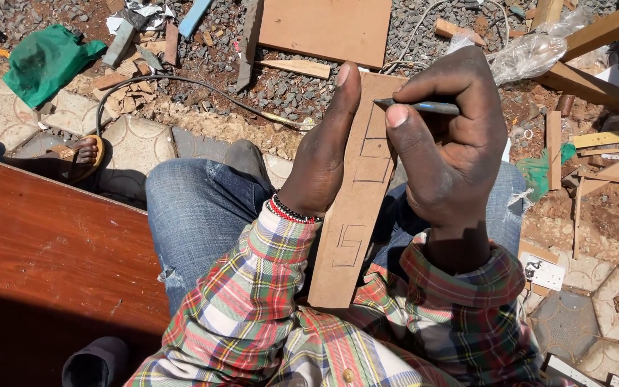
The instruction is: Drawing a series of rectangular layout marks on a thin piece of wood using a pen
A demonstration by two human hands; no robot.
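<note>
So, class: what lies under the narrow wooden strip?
Under the wooden strip show blue-jeaned knees and, farther up, gravel. The left hand's fingers behind it are hidden.

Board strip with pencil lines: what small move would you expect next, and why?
Probably a short pen stroke onward along the line. The right hand holds the pen with its tip at the top of the strip, where boxes are already outlined, and the left hand steadies it.
</note>
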